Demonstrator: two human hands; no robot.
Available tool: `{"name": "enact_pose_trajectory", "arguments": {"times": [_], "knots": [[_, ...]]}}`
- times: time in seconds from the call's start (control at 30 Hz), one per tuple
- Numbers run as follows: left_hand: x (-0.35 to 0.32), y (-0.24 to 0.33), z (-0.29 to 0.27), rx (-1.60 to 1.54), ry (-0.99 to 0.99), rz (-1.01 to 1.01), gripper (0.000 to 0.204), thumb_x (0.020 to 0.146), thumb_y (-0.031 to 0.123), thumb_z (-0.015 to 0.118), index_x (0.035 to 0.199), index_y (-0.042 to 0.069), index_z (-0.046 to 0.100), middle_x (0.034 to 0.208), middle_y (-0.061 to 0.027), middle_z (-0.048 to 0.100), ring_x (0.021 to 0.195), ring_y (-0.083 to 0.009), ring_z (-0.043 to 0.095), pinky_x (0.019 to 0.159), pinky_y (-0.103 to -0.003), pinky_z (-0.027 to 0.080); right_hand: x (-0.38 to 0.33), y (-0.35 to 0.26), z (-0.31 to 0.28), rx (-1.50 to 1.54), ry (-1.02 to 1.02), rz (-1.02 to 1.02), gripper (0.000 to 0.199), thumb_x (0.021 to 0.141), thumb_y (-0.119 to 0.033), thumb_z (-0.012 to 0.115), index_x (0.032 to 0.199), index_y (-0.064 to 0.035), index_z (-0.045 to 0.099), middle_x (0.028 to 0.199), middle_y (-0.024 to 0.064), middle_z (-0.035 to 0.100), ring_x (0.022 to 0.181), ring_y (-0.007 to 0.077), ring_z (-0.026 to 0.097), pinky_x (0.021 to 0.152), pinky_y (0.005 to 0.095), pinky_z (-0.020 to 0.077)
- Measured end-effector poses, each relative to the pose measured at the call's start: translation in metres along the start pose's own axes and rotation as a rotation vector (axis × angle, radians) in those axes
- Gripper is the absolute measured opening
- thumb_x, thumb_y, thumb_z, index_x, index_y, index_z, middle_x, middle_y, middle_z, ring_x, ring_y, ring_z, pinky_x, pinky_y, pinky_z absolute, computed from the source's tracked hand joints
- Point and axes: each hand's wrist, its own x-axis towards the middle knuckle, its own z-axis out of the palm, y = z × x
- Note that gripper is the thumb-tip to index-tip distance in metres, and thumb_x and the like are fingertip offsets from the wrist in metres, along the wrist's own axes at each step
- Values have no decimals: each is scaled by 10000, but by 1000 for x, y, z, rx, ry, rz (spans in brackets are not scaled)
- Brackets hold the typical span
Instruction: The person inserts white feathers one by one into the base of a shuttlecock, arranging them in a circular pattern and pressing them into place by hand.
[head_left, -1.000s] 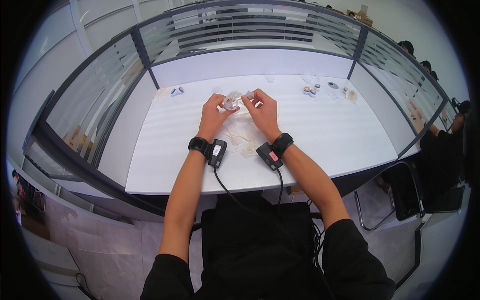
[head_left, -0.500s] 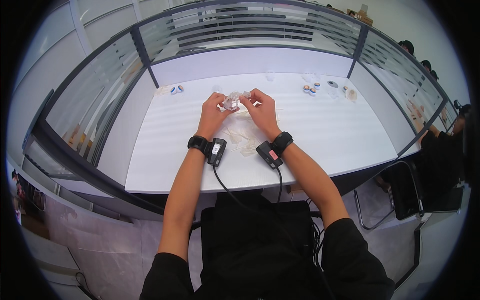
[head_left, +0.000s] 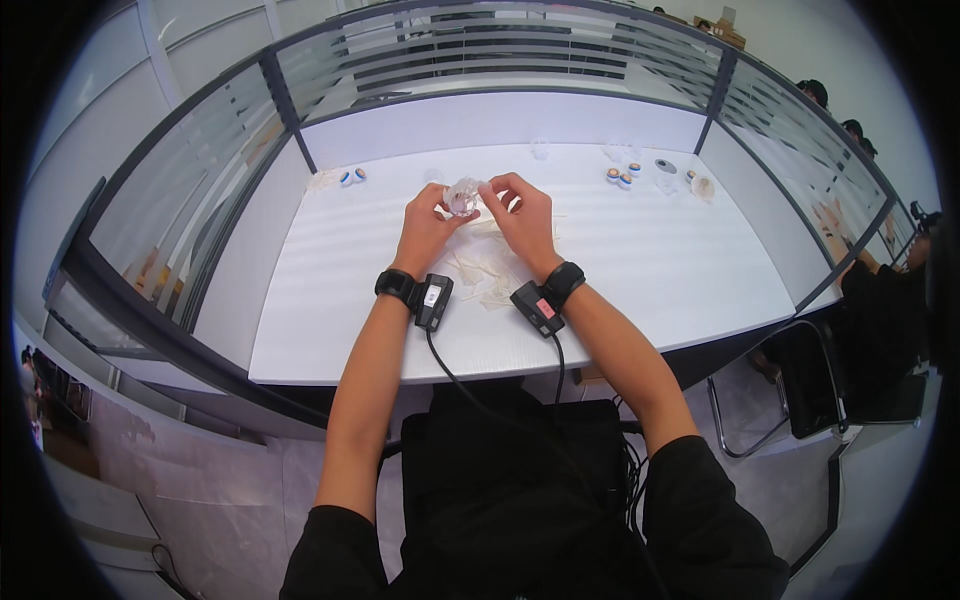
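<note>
1. The left hand [head_left: 427,222] is closed around one clear piece [head_left: 462,197], probably to steady it, just beyond the pale scraps [head_left: 485,272] on the bench [head_left: 310,310].
2. The right hand [head_left: 524,215] has its fingertips at the piece's right edge; whether they grip cannot be told.
3. Counted beyond the scraps: two blue-and-white rounds [head_left: 360,175] leftward, three orange-topped rounds [head_left: 625,181] clustered rightward. The scraps overlap too much to count.

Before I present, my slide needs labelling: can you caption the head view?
Both hands at a clear rounded object, pale scraps lying on the white desk.
</note>
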Motion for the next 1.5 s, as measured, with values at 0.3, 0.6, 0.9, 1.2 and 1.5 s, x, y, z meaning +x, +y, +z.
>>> {"name": "enact_pose_trajectory", "arguments": {"times": [0.3,0.6,0.9,1.2,1.5], "knots": [[3,3,2,-30,9,6,359,777,172,865,1054,31,687,993,-52,702,857,-147,675,703,-284,544,1,1,-4,-56,-22,-88,148,896,-164,733,899,-20,697,803,54,710,589,129,572,554,290,463],[1,-3,2,-56,-1,-5,381,774,139,865,1084,30,673,1016,-57,701,898,-161,692,781,-311,580,-1,4,-4,-88,-59,-68,157,891,-176,741,905,-21,723,808,74,729,601,149,610,575,294,491],[0,-5,4,-132,-24,-61,365,795,96,843,1100,5,665,1058,-81,704,959,-163,696,828,-321,589,0,7,-6,-130,-80,-113,149,891,-165,735,892,-16,728,770,88,720,599,163,631,565,306,496],[-1,-13,7,-153,-13,-10,302,775,29,818,1035,-36,677,985,-108,692,914,-193,706,762,-311,610,-2,4,-5,-104,-108,-60,133,882,-132,742,885,0,725,734,93,708,598,143,620,560,283,481],[2,-18,4,-65,100,-24,310,807,136,806,1024,-42,672,901,-130,705,733,-191,681,684,-313,560,-1,23,0,-55,-133,14,161,884,-190,757,929,-36,742,745,31,697,639,101,574,574,267,465]]}}
